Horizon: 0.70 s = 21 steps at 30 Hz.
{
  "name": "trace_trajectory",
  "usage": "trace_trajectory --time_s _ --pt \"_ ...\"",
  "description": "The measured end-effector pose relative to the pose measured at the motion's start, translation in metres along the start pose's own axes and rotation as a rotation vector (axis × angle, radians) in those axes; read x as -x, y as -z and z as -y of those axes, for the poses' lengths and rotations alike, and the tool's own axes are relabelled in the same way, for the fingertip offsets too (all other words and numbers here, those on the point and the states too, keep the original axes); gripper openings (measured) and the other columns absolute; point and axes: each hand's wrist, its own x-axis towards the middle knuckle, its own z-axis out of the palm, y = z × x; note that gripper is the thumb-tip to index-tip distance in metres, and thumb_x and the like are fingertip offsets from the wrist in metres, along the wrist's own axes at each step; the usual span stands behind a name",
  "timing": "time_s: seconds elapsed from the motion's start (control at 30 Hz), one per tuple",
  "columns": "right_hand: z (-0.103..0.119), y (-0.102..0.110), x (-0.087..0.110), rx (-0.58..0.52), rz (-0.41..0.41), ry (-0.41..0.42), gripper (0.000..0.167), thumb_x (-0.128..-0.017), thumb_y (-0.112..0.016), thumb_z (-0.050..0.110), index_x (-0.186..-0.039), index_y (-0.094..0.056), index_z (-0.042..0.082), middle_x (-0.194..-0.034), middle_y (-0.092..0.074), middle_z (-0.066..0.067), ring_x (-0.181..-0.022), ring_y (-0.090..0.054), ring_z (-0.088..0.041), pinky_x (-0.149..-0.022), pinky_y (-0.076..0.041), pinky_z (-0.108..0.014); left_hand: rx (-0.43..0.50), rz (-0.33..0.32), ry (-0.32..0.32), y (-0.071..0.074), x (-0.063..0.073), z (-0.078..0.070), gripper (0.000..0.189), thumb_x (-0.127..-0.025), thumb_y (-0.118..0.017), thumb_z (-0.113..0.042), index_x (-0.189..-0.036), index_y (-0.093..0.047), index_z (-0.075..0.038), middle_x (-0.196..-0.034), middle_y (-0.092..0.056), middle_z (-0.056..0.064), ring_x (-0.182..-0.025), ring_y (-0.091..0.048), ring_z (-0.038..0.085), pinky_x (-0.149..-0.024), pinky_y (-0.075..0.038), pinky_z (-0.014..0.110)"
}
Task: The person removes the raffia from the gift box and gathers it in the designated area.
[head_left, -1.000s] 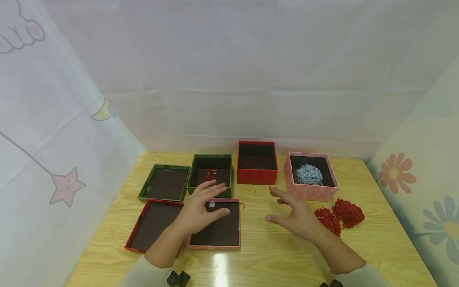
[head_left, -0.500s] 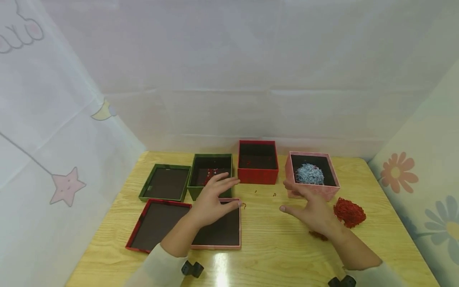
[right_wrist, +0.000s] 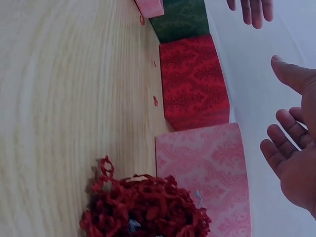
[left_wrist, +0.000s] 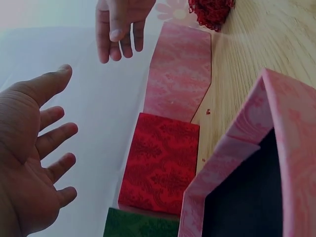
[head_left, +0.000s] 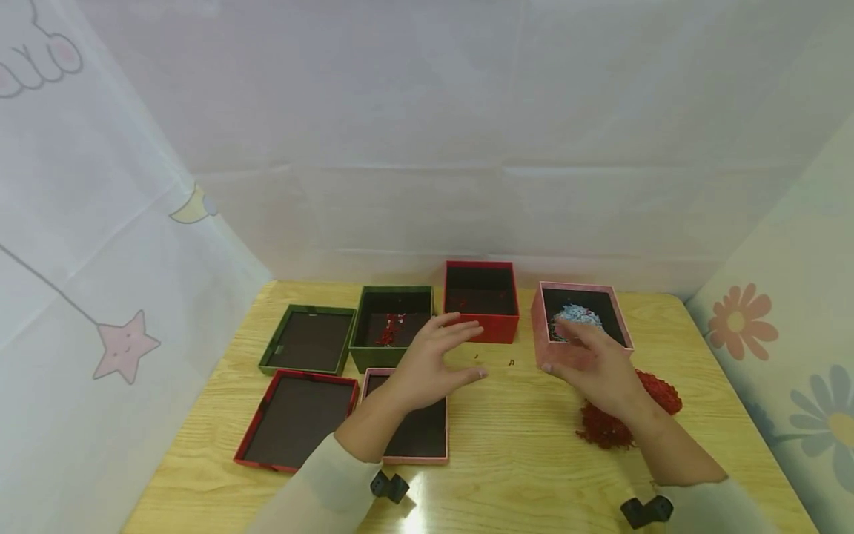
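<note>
My left hand (head_left: 430,367) hovers over the pink lid (head_left: 420,436), with its fingers spread and nothing in them. In the left wrist view the palm of this left hand (left_wrist: 29,173) is bare. My right hand (head_left: 607,374) is raised before the pink box (head_left: 543,345), overlapping its front in the head view. Its fingers are loosely apart and hold nothing. Blue shredded paper (head_left: 577,313) lies inside that box. Beneath and beside the right hand are two clumps of red shredded paper (head_left: 603,430), one partly hidden by the wrist.
A red box (head_left: 480,328) and a green box (head_left: 376,359) stand open in the back row, with red shreds inside. At left lie a green lid (head_left: 313,341) and a red lid (head_left: 300,419), undersides up. Small red scraps (head_left: 511,363) dot the wooden table (head_left: 514,452).
Both hands have drifted right, keeping their spread shape. The left went from over the red and pink lids to the pink lid's right part; the right came in front of the pink box.
</note>
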Motion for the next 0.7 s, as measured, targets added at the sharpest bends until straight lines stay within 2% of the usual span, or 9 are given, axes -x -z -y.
trace_trajectory --time_s 0.2,0.33,0.43,0.47,0.53,0.57,0.63,0.7 --pt "-0.008 0.008 -0.006 0.065 -0.044 0.042 0.077 -0.085 -0.089 0.023 -0.151 -0.054 0.010 -0.134 -0.067 -0.014 -0.127 -0.060 -0.036 -0.098 -0.050 -0.064 -0.018 0.026 0.009 -0.010 -0.014 -0.010 0.065 -0.090 -0.082 -0.042 -0.149 -0.059 -0.024 -0.152 -0.056 -0.003 -0.152 -0.031 0.021 -0.120 -0.030 0.060" --pt "-0.011 0.014 -0.007 0.075 -0.033 0.031 0.076 -0.087 -0.087 0.019 -0.153 -0.051 0.009 -0.135 -0.066 -0.016 -0.128 -0.058 -0.041 -0.097 -0.049 -0.066 -0.065 0.028 0.015 -0.017 -0.023 -0.016 0.066 -0.090 -0.082 -0.044 -0.149 -0.060 -0.024 -0.151 -0.057 -0.003 -0.152 -0.032 0.021 -0.123 -0.023 0.058" --pt "-0.013 0.019 -0.007 0.094 -0.027 0.019 0.074 -0.089 -0.085 0.019 -0.153 -0.050 0.007 -0.138 -0.065 -0.017 -0.120 -0.064 -0.039 -0.092 -0.054 -0.061 -0.096 0.025 -0.006 -0.023 -0.031 -0.022 0.066 -0.090 -0.081 -0.045 -0.149 -0.060 -0.023 -0.150 -0.058 -0.003 -0.151 -0.034 0.022 -0.125 -0.018 0.057" --pt "-0.014 0.020 -0.008 0.096 -0.030 0.016 0.074 -0.089 -0.085 0.019 -0.153 -0.050 0.007 -0.138 -0.065 -0.016 -0.114 -0.068 -0.036 -0.088 -0.058 -0.056 -0.106 0.027 -0.013 -0.025 -0.034 -0.024 0.066 -0.091 -0.080 -0.046 -0.149 -0.060 -0.024 -0.150 -0.058 -0.004 -0.151 -0.034 0.022 -0.126 -0.018 0.056" --pt "-0.016 0.024 -0.009 0.096 -0.031 0.007 0.074 -0.090 -0.084 0.020 -0.154 -0.050 0.007 -0.139 -0.064 -0.016 -0.085 -0.074 -0.025 -0.073 -0.061 -0.042 -0.115 0.032 -0.023 -0.029 -0.040 -0.028 0.065 -0.092 -0.079 -0.046 -0.149 -0.060 -0.024 -0.150 -0.058 -0.005 -0.151 -0.034 0.021 -0.127 -0.015 0.055" --pt "-0.017 0.025 -0.010 0.097 -0.032 0.003 0.074 -0.090 -0.085 0.021 -0.154 -0.050 0.007 -0.139 -0.064 -0.016 -0.069 -0.070 -0.019 -0.065 -0.058 -0.035 -0.120 0.035 -0.021 -0.031 -0.042 -0.029 0.064 -0.092 -0.079 -0.046 -0.149 -0.060 -0.025 -0.150 -0.058 -0.006 -0.151 -0.035 0.021 -0.127 -0.015 0.054" --pt "-0.020 0.028 -0.012 0.097 -0.033 -0.003 0.074 -0.090 -0.085 0.022 -0.154 -0.050 0.007 -0.139 -0.064 -0.016 -0.046 -0.053 -0.009 -0.051 -0.049 -0.028 -0.131 0.044 -0.012 -0.034 -0.045 -0.031 0.063 -0.092 -0.079 -0.045 -0.149 -0.060 -0.026 -0.150 -0.058 -0.007 -0.150 -0.035 0.020 -0.127 -0.015 0.053" --pt "-0.023 0.030 -0.014 0.103 -0.030 -0.019 0.074 -0.090 -0.085 0.023 -0.154 -0.050 0.007 -0.139 -0.064 -0.017 -0.037 -0.033 -0.007 -0.044 -0.039 -0.027 -0.137 0.054 -0.006 -0.038 -0.048 -0.033 0.062 -0.093 -0.078 -0.044 -0.149 -0.060 -0.026 -0.150 -0.058 -0.007 -0.150 -0.036 0.020 -0.127 -0.016 0.054"
